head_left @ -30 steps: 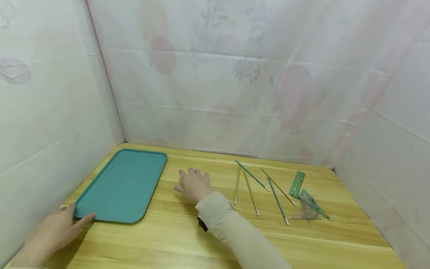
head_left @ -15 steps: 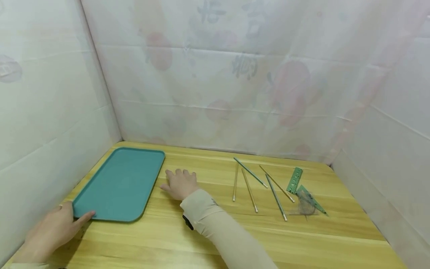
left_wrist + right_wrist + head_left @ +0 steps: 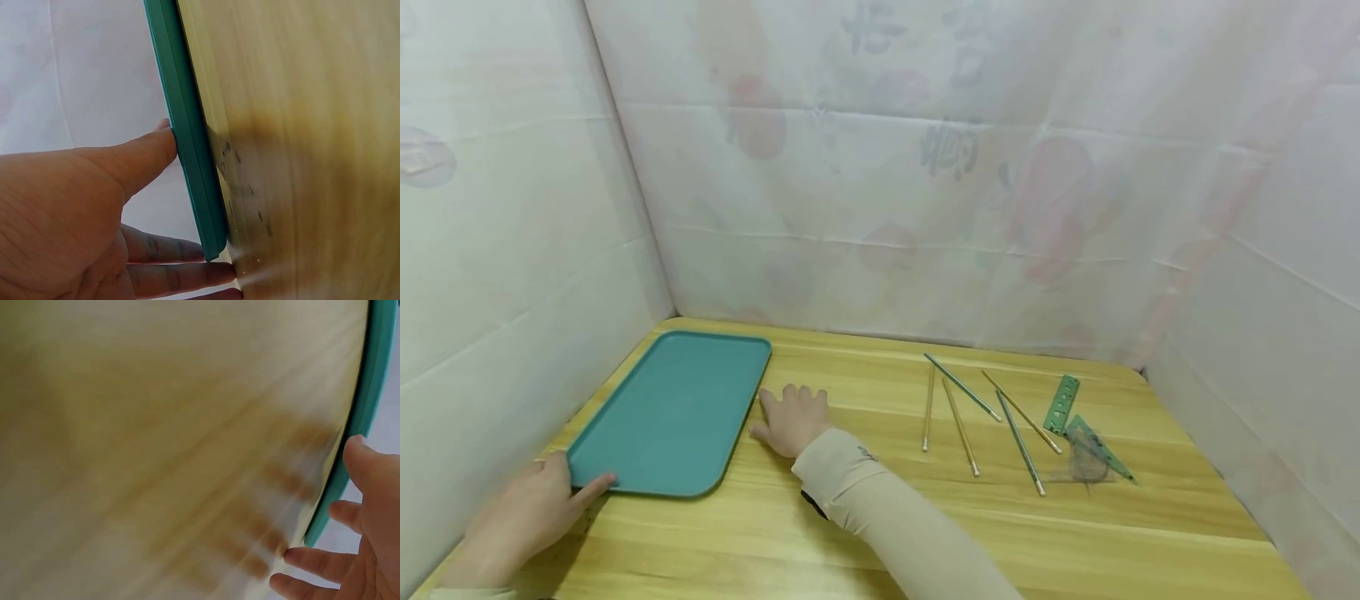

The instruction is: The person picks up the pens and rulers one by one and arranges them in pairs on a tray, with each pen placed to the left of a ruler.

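Note:
A teal rectangular tray [image 3: 670, 417] lies flat at the left of the wooden table. My left hand [image 3: 523, 517] holds its near left corner, thumb over the near rim and fingers along the left side. In the left wrist view, that thumb [image 3: 147, 159] meets the rim and the fingers lie past the corner. Beside the tray's right edge is my right hand [image 3: 793, 421], palm down, fingers spread and holding nothing. The right wrist view shows its thumb [image 3: 362, 459] by the tray's rim [image 3: 356, 444]; whether they touch I cannot tell.
Several yellow and green pencils [image 3: 1021, 446] with white ends lie scattered right of centre. Farther right are a green ruler [image 3: 1062, 406], a green set square [image 3: 1116, 461] and a see-through greyish item [image 3: 1086, 462] overlapping it. Pale fabric walls [image 3: 880, 208] enclose the table [image 3: 1075, 542].
My right hand has moved left across the table, up to the tray's right edge. The left hand stays at the tray's corner. The pencils and rulers have not moved.

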Available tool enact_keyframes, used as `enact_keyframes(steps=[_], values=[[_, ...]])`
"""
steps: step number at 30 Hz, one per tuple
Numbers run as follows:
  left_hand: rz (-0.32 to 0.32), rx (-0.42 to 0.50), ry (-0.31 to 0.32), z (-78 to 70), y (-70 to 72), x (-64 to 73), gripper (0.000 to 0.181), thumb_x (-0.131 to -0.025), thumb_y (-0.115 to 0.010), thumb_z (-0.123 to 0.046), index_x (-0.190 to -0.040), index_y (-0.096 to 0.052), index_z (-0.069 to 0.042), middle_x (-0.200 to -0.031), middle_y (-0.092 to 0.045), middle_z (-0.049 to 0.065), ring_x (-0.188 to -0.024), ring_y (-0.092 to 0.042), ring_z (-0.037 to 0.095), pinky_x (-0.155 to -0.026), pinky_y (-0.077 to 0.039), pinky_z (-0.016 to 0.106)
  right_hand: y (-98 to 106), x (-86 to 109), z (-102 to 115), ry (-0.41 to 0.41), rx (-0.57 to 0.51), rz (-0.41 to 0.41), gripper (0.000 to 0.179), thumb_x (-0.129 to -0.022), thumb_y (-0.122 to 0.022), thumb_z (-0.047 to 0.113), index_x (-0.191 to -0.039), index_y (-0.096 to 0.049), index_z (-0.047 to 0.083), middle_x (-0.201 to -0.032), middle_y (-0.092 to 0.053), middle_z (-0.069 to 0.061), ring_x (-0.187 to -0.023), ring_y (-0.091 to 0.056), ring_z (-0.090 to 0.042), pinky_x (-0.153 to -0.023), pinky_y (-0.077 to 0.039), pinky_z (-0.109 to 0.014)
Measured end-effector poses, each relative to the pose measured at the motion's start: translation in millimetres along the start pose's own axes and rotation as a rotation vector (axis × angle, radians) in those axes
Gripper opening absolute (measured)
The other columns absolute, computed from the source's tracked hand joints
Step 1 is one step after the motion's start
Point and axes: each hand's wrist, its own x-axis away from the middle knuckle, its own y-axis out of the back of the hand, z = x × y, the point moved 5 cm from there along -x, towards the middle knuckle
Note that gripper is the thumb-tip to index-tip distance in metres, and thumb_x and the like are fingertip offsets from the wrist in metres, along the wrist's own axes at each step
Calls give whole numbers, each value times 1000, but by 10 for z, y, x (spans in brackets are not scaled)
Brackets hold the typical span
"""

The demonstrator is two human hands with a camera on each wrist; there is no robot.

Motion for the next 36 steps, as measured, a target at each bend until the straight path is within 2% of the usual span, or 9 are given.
enact_keyframes(steps=[9, 13, 18, 21, 26, 32, 36], values=[[38, -15, 2, 17, -29, -2, 85, -109, -58, -54, -106, -49, 31, -82, -58, 27, -75, -66, 36, -71, -57, 51, 87, -15, 58, 7, -2, -19, 62, -108, -43, 69, -165, -41, 44, -150, -64, 5, -133, -63, -23, -110, -52, -45], [22, -11, -26, -5, -34, -10, 78, -109, -60, -47, -104, -51, 30, -82, -61, 27, -77, -67, 37, -72, -57, 54, 85, -26, 84, 0, -23, 4, 61, -108, -43, 69, -165, -40, 46, -152, -62, 5, -135, -62, -23, -112, -50, -46], [-23, 9, -46, -17, -42, -21, 66, -108, -65, -41, -94, -54, 23, -75, -58, 21, -69, -63, 30, -66, -55, 50, 71, -62, 109, -9, -35, 12, 61, -108, -43, 69, -164, -39, 47, -153, -62, 6, -136, -62, -22, -113, -49, -45], [-32, 16, -49, -23, -37, -34, 68, -108, -65, -42, -95, -53, 24, -75, -58, 21, -69, -63, 30, -66, -55, 49, 60, -78, 116, -10, -15, 19, 61, -108, -41, 70, -164, -39, 48, -154, -61, 6, -136, -62, -22, -113, -50, -44], [-8, 15, -54, -49, 6, -66, 77, -109, -62, -44, -106, -49, 31, -79, -58, 24, -70, -64, 31, -66, -55, 48, 46, -130, 101, -21, -9, 27, 62, -108, -39, 71, -165, -38, 47, -156, -59, 6, -138, -60, -23, -114, -49, -45], [-20, 4, -53, -80, 61, -15, 70, -109, -65, -39, -102, -50, 30, -79, -59, 26, -71, -65, 33, -67, -56, 50, 32, -178, 108, -14, -31, 34, 65, -107, -40, 72, -166, -39, 44, -158, -58, 5, -139, -59, -24, -114, -49, -46], [-29, 7, -52, -90, 67, -9, 67, -108, -66, -38, -100, -51, 27, -78, -58, 24, -71, -63, 32, -66, -55, 50, 50, -145, 97, -11, -17, 33, 66, -106, -42, 73, -165, -41, 43, -168, -48, 5, -150, -51, -25, -119, -47, -46]])
